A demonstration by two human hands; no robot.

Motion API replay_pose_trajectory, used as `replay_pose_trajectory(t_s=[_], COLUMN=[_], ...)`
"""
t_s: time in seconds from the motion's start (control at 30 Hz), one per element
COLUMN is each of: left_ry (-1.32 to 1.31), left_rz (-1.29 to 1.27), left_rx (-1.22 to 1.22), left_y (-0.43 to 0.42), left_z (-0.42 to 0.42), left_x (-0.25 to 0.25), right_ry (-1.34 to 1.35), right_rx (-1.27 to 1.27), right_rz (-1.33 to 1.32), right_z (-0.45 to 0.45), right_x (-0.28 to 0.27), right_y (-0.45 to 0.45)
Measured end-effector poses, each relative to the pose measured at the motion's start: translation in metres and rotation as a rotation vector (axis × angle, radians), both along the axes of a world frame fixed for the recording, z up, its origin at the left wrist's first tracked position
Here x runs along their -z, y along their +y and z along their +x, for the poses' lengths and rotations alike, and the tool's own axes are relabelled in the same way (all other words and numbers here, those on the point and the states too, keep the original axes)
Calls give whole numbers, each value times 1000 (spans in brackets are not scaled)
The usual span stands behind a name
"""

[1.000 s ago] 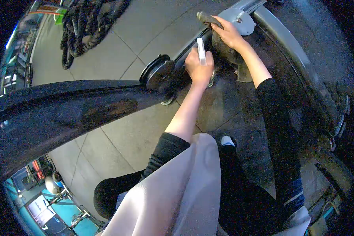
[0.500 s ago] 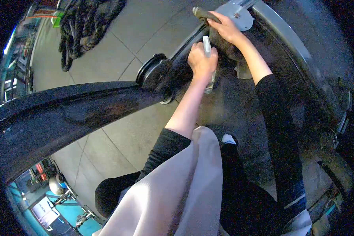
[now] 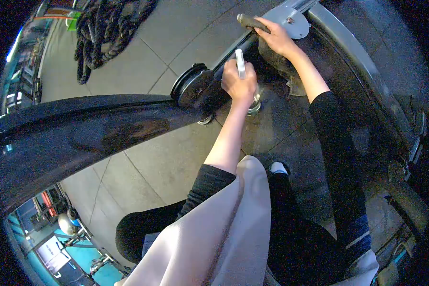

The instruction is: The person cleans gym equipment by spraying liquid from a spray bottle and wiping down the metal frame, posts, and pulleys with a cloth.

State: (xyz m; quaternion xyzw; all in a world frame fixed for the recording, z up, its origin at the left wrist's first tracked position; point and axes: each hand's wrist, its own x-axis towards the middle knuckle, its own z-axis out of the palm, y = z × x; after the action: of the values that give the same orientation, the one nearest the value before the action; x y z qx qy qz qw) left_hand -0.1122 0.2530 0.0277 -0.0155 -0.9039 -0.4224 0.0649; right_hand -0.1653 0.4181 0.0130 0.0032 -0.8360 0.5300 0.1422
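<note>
My left hand (image 3: 239, 85) is closed around a spray bottle (image 3: 240, 63). Its white head sticks up above the fist, and part of its clear body shows below the wrist. My right hand (image 3: 277, 40) grips a dark grey cloth (image 3: 271, 57), one end poking out past the fingers and the rest hanging underneath. The cloth is beside a round silver disc (image 3: 294, 26) on the frame of a piece of gym equipment. Left of the bottle, a black round wheel-like part (image 3: 191, 85) sits on the dark frame.
A long, glossy dark beam (image 3: 95, 128) crosses on the left. A curved grey frame rail (image 3: 362, 52) runs down the right. Thick black rope (image 3: 102, 35) lies piled on the tiled floor (image 3: 148, 176). Gym gear, including a pale ball (image 3: 67, 224), stands at lower left.
My left hand has shifted slightly left and down with the spray bottle, away from the cloth. My right hand keeps its hold on the cloth, almost in place.
</note>
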Motion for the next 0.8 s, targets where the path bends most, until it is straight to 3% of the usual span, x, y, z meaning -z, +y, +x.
replay_pose_trajectory(t_s=[0.13,0.2,0.3,0.4,0.5,0.6,0.8], left_ry=[43,40,8,195,414,258,233], left_rz=[43,80,67,271,252,308,259], left_rx=[-27,-4,76,183,324,169,175], left_y=[-3,-2,-6,-17,-37,-44,-41], left_z=[3,5,9,31,59,78,67], left_x=[-1,-2,0,-1,9,13,19], right_ry=[-51,133,145,155,164,228,376], right_rx=[-19,-65,-41,40,33,-145,-324], right_rz=[49,496,644,658,623,578,491], right_z=[6,10,16,24,13,19,34], right_x=[-3,-3,-5,-14,-15,-14,2], right_y=[-4,-7,-13,-26,-45,-77,-97])
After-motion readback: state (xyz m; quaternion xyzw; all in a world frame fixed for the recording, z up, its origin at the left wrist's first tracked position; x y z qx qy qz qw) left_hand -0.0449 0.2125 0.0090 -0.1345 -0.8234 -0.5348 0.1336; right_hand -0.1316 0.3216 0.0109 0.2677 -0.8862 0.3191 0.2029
